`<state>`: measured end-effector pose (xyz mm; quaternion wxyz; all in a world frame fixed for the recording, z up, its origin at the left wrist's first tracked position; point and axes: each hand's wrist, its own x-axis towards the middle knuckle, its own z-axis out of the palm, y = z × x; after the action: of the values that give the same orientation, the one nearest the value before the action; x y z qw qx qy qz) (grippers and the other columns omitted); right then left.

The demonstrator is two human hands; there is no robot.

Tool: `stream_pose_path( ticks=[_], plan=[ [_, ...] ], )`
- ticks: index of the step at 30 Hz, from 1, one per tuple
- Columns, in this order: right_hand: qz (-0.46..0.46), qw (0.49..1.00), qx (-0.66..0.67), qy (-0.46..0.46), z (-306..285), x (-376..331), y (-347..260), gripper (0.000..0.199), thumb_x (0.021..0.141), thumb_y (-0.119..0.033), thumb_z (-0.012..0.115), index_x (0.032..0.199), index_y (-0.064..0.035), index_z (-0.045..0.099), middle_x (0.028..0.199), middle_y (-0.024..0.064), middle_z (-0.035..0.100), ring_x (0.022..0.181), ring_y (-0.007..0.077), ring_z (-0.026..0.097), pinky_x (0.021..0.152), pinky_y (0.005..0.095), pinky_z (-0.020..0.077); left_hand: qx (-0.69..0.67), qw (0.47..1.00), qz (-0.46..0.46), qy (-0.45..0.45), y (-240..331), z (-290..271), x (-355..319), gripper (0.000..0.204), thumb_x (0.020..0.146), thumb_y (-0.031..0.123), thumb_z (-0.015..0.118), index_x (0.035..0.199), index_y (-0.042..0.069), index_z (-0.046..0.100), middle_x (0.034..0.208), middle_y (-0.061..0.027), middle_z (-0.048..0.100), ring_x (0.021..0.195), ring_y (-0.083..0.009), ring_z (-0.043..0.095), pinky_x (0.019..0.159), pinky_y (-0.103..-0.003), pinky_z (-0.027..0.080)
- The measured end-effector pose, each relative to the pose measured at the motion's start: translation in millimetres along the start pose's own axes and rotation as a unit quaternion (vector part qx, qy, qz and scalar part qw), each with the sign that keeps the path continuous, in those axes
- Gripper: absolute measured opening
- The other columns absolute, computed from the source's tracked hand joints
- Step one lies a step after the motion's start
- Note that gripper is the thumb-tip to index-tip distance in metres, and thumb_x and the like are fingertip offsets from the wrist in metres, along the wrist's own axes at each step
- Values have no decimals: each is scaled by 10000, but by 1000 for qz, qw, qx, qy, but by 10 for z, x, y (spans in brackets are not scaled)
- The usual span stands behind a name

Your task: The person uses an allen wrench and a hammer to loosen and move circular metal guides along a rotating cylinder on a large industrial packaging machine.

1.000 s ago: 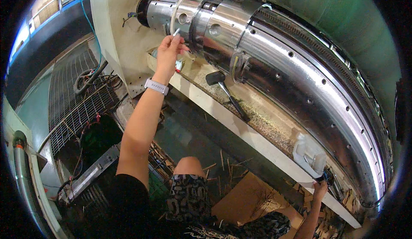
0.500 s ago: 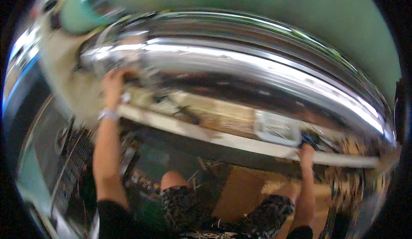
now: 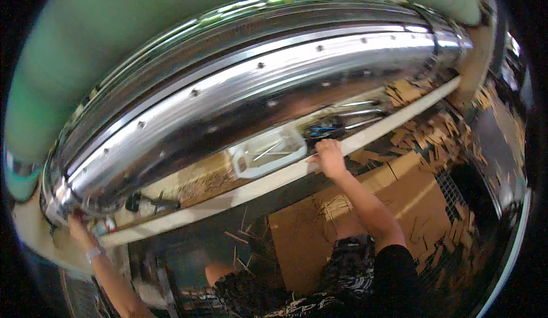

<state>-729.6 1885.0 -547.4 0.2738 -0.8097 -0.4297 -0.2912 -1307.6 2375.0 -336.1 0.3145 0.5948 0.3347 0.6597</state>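
A long shiny metal roller (image 3: 228, 95) with a row of small holes along it spans the view in front of me. Below it runs a pale rail (image 3: 228, 202). My right hand (image 3: 330, 158) grips the rail near its middle, fingers curled over the far edge and thumb out to the left. Down at the roller's left end, my left hand (image 3: 81, 232) reaches in close to the metal; its fingertips are hidden and blurred. Between roller and rail, just left of my right hand, sits a white plastic tray (image 3: 245, 173) with thin metal rods in it.
Dark tools with a blue part (image 3: 322, 130) lie right of the tray, and a black tool (image 3: 151, 203) lies toward the left. Cardboard sheets (image 3: 297, 232) and many brown scraps (image 3: 422, 132) cover the floor. A large green cylinder (image 3: 63, 84) curves behind the roller.
My view has swung to the right, so the roller's right end now shows. My right hand stays on the rail, while the left remains by the roller's left end.
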Motion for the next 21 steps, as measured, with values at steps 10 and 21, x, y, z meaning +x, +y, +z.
stream_pose_path(
  ticks=[10,21],
  plan=[
    [-50,990,-69,-109,0,-136,497,338,739,-279,659,875,-15,497,907,190,494,877,367,459,778,460,344,105,988,18,115,129,289,-380,155,801,131,501,746,-3,558,649,14,496,617,-91,430,557,-263,367],
    [-114,643,-131,-746,-855,874,-1792,519,870,-464,473,1108,-3,494,1031,184,562,898,264,547,735,409,439,201,961,-184,-41,135,140,-558,233,796,112,484,983,-5,560,637,-140,602,577,-207,597,554,-335,465]
  ],
)
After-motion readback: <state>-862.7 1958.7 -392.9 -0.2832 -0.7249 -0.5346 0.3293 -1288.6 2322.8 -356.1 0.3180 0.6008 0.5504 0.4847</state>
